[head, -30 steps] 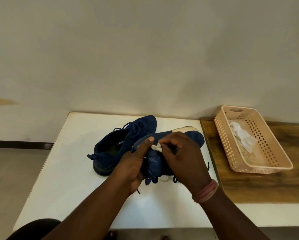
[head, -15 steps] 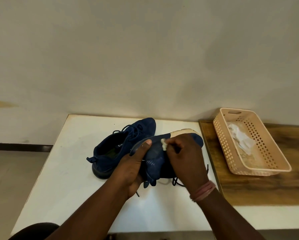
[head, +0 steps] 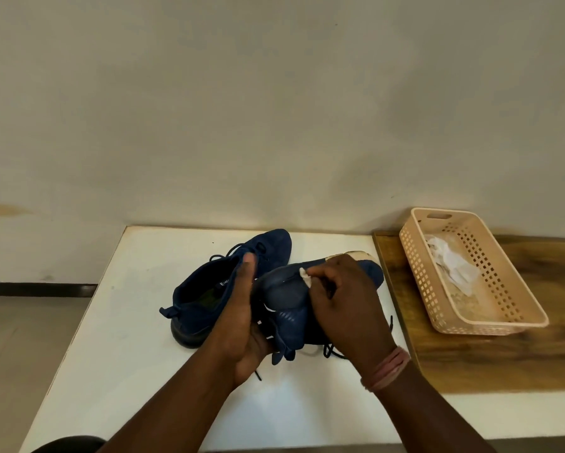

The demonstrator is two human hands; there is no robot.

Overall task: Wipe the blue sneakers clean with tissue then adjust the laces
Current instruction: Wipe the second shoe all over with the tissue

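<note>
Item 1, held sneaker [head: 291,299]: blue, lifted off the white tabletop [head: 117,322] and turned on its side, pale sole edge toward 1 o'clock. Tilted this way, presumably, to bring the upper's flank up to the wiping hand.

Item 2, left hand [head: 242,322]: wrapped around the heel end from the 9 o'clock side, thumb raised along the collar. It looks to serve as the brace, steadying the shoe against the rubbing pressure.

Item 3, right hand [head: 343,305]: fingers bunched, pinching a small wad of tissue [head: 304,274] and pressing it to the upper near the collar. Only a corner of the wad shows.

Item 4, second sneaker [head: 229,282]: resting on the tabletop at 10 o'clock of the held one, just behind the left hand, opening up, laces loose. Whether already wiped cannot be told.

Item 5, laces [head: 332,349]: dark ends dangling below the held shoe; adjustment seemingly not begun.

Item 6, perforated basket [head: 510,289]: at 3 o'clock on a wooden board [head: 470,361], holding crumpled white tissue, probably within reach for supply or discards.
</note>
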